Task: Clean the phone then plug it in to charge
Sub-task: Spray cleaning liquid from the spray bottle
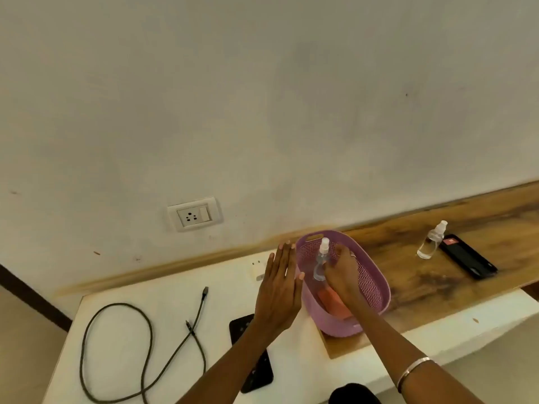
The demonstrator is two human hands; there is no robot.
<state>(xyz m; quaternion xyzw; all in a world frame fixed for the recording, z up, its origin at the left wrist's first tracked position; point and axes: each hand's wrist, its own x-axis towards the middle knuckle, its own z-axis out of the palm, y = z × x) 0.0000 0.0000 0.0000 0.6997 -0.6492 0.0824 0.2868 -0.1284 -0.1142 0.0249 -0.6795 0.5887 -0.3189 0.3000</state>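
Note:
A black phone [239, 328] lies flat on the white table, partly hidden under my left forearm. My left hand [280, 290] hovers above it, flat with fingers straight, against the outer wall of a purple basket [370, 275]. My right hand [341, 272] reaches into the basket and grips a clear spray bottle [320, 262] with a white nozzle. An orange-pink cloth [334, 303] lies on the basket floor. A dark charging cable [145, 345] is looped on the table at the left. A white charger plug [256, 269] sits near the wall. A wall socket [194, 214] is above it.
A second clear spray bottle [431, 242] lies on the wooden counter [437, 287] at the right, beside another black phone [468, 260]. The white table [131, 304] ends at its left and front edges. A silver bangle [412, 371] is on my right wrist.

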